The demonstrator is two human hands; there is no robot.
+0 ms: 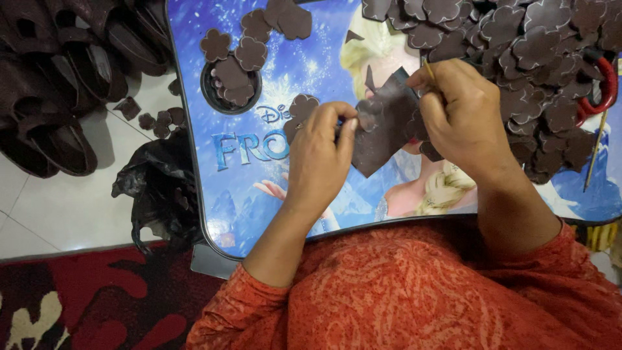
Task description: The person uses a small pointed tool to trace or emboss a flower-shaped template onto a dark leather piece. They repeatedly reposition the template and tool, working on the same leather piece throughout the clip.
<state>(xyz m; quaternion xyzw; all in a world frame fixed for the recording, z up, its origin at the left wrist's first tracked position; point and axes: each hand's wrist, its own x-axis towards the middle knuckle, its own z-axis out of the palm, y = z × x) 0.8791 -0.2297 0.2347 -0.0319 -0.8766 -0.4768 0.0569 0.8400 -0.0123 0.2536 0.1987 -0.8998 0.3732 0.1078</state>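
Note:
My left hand pinches the left edge of a dark brown leather piece held above a small blue picture-printed table. My right hand grips the piece's right side and also holds a thin yellow stick between thumb and fingers. A flower-shaped brown cutout lies just under my left fingers. Both hands hide part of the leather piece.
A big heap of brown flower cutouts fills the table's far right, with a red-handled tool and a thin stick beside it. A round cup recess holds more cutouts. Dark leather sandals and a black bag lie on the floor left.

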